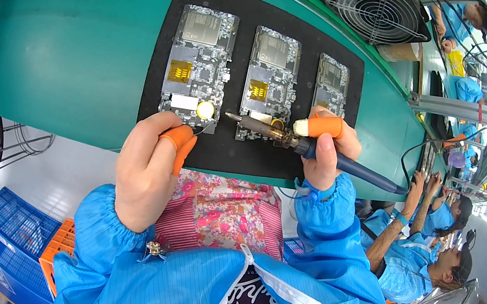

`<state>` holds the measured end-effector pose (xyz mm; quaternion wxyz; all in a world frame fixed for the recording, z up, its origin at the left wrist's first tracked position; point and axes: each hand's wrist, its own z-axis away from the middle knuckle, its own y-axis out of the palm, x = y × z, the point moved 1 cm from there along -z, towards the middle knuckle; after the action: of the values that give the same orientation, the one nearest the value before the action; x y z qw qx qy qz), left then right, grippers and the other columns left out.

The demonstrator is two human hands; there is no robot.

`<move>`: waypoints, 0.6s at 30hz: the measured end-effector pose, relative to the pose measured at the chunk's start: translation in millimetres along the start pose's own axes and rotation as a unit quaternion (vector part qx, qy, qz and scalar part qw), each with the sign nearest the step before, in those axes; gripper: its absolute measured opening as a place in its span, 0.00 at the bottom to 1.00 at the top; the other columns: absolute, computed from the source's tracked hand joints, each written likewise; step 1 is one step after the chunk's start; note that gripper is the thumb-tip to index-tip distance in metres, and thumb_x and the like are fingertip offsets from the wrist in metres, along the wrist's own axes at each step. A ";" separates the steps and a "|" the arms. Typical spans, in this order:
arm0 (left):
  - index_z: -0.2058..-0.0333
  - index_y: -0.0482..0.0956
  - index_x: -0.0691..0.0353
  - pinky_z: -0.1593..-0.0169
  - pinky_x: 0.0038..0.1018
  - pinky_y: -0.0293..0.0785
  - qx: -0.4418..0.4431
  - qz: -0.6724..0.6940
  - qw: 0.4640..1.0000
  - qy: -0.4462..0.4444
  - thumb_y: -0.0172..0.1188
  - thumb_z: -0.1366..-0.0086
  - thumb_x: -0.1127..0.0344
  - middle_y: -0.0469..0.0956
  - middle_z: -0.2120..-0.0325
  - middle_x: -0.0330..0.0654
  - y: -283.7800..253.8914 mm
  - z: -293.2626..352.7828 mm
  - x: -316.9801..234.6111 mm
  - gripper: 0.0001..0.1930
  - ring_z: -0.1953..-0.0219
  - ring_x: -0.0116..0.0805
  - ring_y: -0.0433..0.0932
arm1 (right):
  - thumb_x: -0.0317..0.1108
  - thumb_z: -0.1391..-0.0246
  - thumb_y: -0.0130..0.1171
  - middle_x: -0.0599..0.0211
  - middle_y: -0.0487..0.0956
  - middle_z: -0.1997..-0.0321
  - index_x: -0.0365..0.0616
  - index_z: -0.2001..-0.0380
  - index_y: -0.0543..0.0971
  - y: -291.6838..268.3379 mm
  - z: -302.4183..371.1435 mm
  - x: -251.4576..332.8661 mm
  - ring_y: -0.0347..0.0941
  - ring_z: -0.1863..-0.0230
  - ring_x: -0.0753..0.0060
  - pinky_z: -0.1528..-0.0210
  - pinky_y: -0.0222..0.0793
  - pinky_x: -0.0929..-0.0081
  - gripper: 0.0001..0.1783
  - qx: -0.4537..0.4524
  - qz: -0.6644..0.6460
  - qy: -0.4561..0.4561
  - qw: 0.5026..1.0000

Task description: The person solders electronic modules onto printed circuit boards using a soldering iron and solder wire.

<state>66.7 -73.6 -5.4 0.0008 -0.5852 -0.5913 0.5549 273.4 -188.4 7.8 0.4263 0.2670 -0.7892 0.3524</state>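
Three populated circuit boards lie in a row on a black mat: the left board (pixel 203 62), the middle board (pixel 269 77) and the right board (pixel 330 83). Each of the first two carries a gold-yellow square and a white rectangle; a round yellow-rimmed part (pixel 205 110) sits on the left board. My right hand (pixel 330 150) grips a soldering iron (pixel 356 168), its tip pointing left between the left and middle boards. Orange finger cots cover some fingertips. My left hand (pixel 151 161) is closed in a pinch at the left board's near edge, apparently on a thin wire (pixel 204 127).
The black mat (pixel 192 154) rests on a green bench (pixel 67 59). Black fans with wire guards (pixel 377 10) stand along the far right edge. Blue crates (pixel 16 219) and an orange crate (pixel 56 247) are at lower left. Other people in blue work at right.
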 end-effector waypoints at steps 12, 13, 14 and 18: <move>0.73 0.73 0.70 0.66 0.30 0.73 -0.039 -0.015 0.999 0.008 0.65 0.59 0.80 0.72 0.67 0.47 3.3 -3.0 -2.9 0.12 0.67 0.41 0.75 | 0.46 0.52 0.51 0.61 0.69 0.81 0.30 0.80 0.70 -1.9 -1.2 -1.9 0.62 0.80 0.75 0.79 0.54 0.78 0.24 0.007 -0.018 0.000 1.000; 0.73 0.74 0.70 0.66 0.30 0.73 -0.043 -0.006 0.999 0.006 0.66 0.59 0.80 0.72 0.67 0.46 2.5 -2.8 -4.2 0.12 0.67 0.41 0.75 | 0.46 0.52 0.51 0.61 0.69 0.81 0.30 0.80 0.70 -1.6 -1.5 -1.7 0.62 0.80 0.75 0.79 0.54 0.78 0.24 0.005 -0.019 -0.001 1.000; 0.73 0.74 0.70 0.67 0.29 0.73 -0.046 0.002 0.999 0.004 0.66 0.59 0.80 0.72 0.68 0.46 1.5 -2.6 -5.6 0.12 0.67 0.41 0.74 | 0.46 0.52 0.51 0.61 0.70 0.80 0.30 0.80 0.70 -1.1 -1.6 -1.3 0.62 0.80 0.74 0.78 0.55 0.78 0.23 -0.002 -0.020 -0.005 1.000; 0.73 0.77 0.68 0.70 0.28 0.71 -0.062 0.028 0.997 0.029 0.67 0.61 0.78 0.73 0.69 0.45 -3.5 -2.3 -12.2 0.13 0.68 0.38 0.74 | 0.44 0.51 0.51 0.58 0.71 0.77 0.30 0.78 0.71 -5.0 0.6 -2.6 0.64 0.77 0.72 0.75 0.57 0.77 0.22 -0.012 -0.026 -0.004 1.000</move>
<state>69.6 -79.5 5.7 -0.0339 -0.6168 -0.6075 0.4993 278.0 -191.6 6.9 0.4358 0.2837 -0.7876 0.3306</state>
